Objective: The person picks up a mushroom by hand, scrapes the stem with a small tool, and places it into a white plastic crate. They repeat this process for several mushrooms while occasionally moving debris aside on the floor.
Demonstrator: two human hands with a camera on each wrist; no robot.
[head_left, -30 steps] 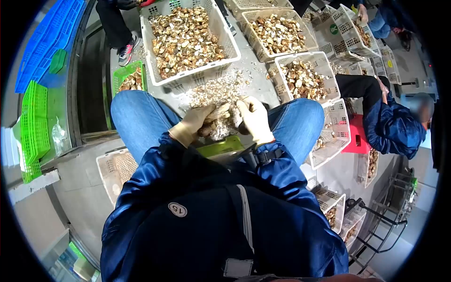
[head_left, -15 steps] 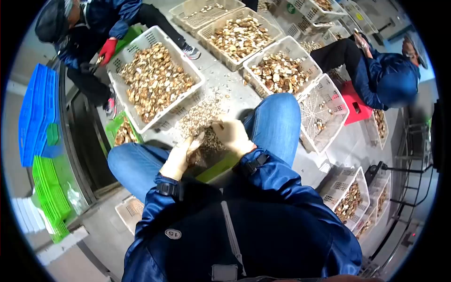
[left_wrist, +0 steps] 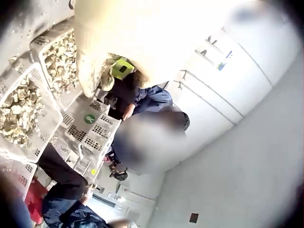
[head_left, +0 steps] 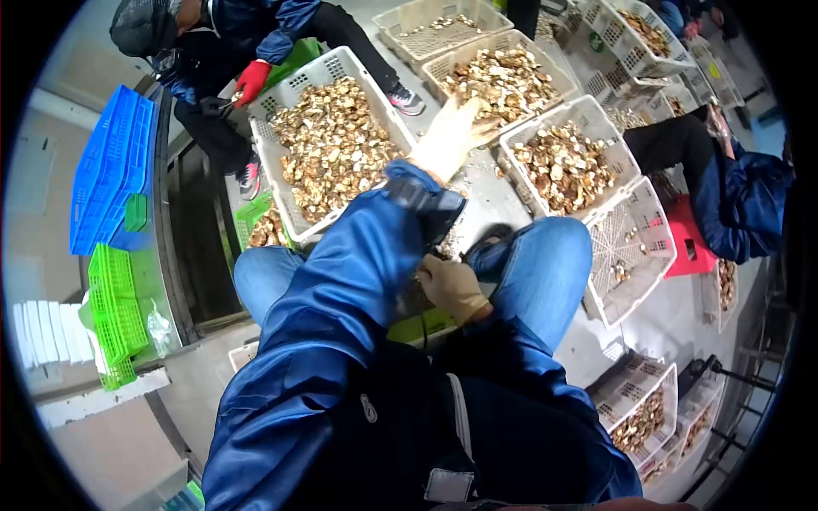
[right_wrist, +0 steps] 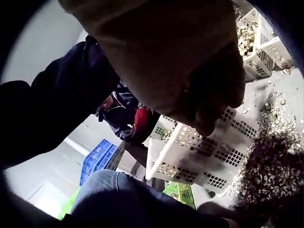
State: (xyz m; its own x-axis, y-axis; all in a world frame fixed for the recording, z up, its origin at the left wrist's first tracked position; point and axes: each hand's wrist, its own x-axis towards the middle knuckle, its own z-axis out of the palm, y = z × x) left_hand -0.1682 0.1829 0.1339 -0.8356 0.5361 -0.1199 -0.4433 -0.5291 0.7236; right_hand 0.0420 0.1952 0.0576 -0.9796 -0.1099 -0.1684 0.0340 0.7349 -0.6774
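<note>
Between my denim-clad knees [head_left: 554,247], part of a green bin [head_left: 417,327], closest to my body. Right hand [head_left: 454,288] just beyond it, gloved, fingers curled in; can't tell if it grips something, too dark in the right wrist view. Pale scraps [right_wrist: 270,166] heaped on the floor past that hand. Left hand [head_left: 447,143], also gloved, extends well forward, fingers spread and fairly straight, looks released; glare washes it out in the left wrist view. It's near the front of a white crate [head_left: 554,72] holding mushrooms [head_left: 503,81]; touching or just above, can't tell. More mushrooms in a big white crate [head_left: 294,83] left of the hand, and in a third crate [head_left: 607,129] to the right. Next to that one, a sparse crate [head_left: 609,247], few pieces at the bottom. Further out, left side, another person with a red glove [head_left: 253,81]; right side, a person in a blue jacket [head_left: 750,204] by a red stool [head_left: 686,234]. Stacked blue crates [head_left: 109,175] far left
</note>
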